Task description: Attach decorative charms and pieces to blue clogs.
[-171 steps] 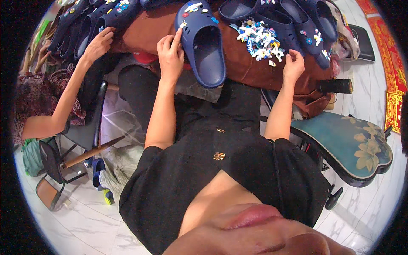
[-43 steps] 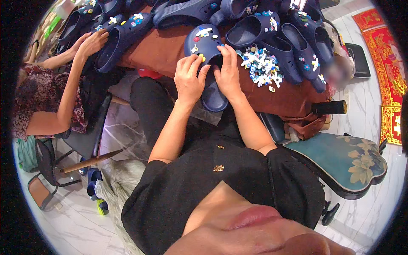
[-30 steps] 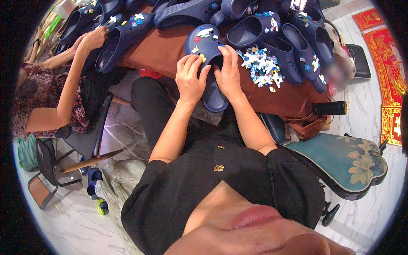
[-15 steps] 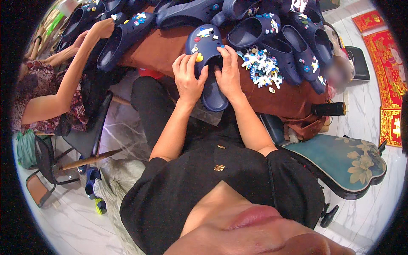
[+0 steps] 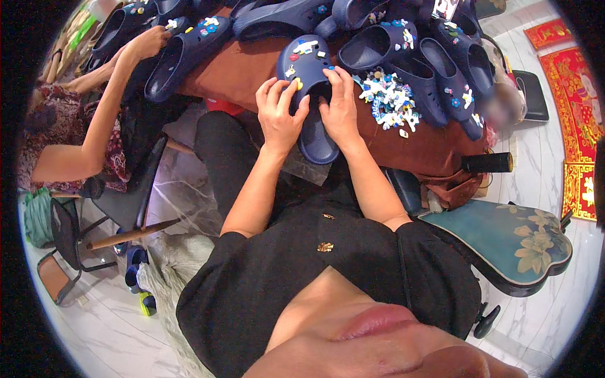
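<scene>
A navy clog [image 5: 307, 63] with several small charms on its toe lies in front of me at the edge of the brown-covered table, heel toward me. My left hand [image 5: 279, 113] closes on the clog's left side, its fingertips beside a yellow charm [image 5: 299, 84]. On the opposite side my right hand [image 5: 338, 108] grips the rim of the opening, thumb inside. Both thumbs reach into the opening, where their tips are partly hidden. A heap of white, blue and dark charms [image 5: 389, 97] lies just right of my right hand.
More navy clogs with charms [image 5: 189, 57] line the far side and right of the brown cloth [image 5: 252, 60]. At left, a co-worker's hand [image 5: 150, 43] is at another clog. A black cylinder [image 5: 488, 162] lies at the right edge, above a teal padded chair [image 5: 498, 236].
My hands and the clog stay almost in place, with only a slight shift of the fingers. At left, the co-worker's lower hand has moved up toward the other one.
</scene>
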### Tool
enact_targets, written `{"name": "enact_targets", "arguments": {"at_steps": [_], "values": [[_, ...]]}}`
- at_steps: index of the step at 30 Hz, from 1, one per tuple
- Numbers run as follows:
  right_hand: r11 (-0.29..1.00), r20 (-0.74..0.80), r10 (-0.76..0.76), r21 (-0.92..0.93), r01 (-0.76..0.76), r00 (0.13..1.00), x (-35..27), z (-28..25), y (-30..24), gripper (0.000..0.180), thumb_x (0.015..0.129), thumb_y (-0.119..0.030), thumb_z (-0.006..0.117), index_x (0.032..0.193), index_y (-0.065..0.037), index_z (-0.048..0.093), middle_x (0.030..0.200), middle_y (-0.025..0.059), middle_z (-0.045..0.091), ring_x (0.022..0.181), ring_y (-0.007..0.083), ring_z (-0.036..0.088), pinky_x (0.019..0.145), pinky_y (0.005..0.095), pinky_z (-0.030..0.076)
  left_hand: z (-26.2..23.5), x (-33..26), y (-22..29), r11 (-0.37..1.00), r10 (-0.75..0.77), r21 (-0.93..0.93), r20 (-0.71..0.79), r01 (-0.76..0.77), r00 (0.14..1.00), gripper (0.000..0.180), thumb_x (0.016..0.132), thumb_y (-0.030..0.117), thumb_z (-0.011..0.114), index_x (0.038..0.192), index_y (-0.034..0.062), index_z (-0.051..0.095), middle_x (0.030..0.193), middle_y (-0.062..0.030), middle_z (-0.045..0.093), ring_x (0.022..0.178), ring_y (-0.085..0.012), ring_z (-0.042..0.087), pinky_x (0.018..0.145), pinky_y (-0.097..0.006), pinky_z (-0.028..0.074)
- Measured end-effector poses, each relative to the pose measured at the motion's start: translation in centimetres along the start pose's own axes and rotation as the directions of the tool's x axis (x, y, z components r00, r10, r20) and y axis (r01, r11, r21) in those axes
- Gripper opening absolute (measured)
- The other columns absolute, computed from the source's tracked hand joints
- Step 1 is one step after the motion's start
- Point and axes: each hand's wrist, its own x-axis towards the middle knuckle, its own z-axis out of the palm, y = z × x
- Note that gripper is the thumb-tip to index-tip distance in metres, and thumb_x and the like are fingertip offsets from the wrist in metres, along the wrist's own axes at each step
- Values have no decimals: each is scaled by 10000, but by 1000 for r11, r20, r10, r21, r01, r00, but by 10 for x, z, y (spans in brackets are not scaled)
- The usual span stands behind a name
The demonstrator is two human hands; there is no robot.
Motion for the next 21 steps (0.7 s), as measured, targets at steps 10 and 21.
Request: {"name": "enact_targets", "arguments": {"at_steps": [10, 21], "values": [[999, 2, -26, -21, 26, 1000, 0, 0, 1, 705, 746, 69, 662, 1365, -176, 431, 1402, 199, 404, 1298, 450, 434, 1060, 501, 422, -3, 18, -16, 964, -140, -216, 87, 156, 986, 181, 814, 130, 766, 978, 56, 755, 974, -88, 685, 992, -280, 605, 876, -394, 486], [1000, 4, -25, -10, 25, 1000, 1, 0, 0, 708, 742, 77, 652, 1369, -164, 429, 1404, 201, 404, 1302, 443, 434, 1065, 496, 414, 7, 14, -14, 973, -147, -174, 53, 154, 988, 141, 815, 104, 755, 943, 45, 751, 1020, -85, 696, 1098, -292, 594, 962, -409, 455]]}}
